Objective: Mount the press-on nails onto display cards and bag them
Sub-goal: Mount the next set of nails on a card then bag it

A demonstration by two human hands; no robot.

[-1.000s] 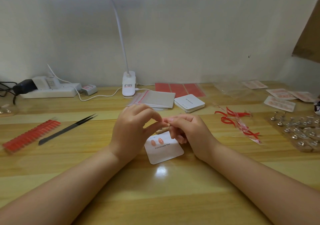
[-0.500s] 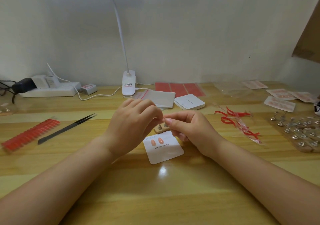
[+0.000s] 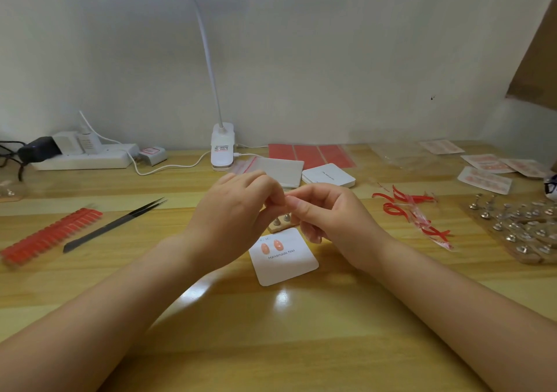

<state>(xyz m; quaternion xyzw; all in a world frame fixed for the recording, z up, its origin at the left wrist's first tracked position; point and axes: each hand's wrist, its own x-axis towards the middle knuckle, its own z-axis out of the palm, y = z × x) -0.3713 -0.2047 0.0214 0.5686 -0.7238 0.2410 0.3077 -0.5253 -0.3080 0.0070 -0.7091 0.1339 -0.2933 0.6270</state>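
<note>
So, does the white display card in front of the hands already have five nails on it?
No, the display card carries only two orange nails, side by side above the printed words "Handmade Nail".

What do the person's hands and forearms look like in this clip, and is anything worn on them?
Both forearms are bare as far as the frame shows, with no sleeves in view. The left hand and right hand wear no gloves, and no rings, watch or bracelets are visible. The few fingernails that show look short and unpainted.

Glossy wood table (image 3: 271, 346); matt paper card (image 3: 289, 268); black metal tweezers (image 3: 114, 225).
</note>
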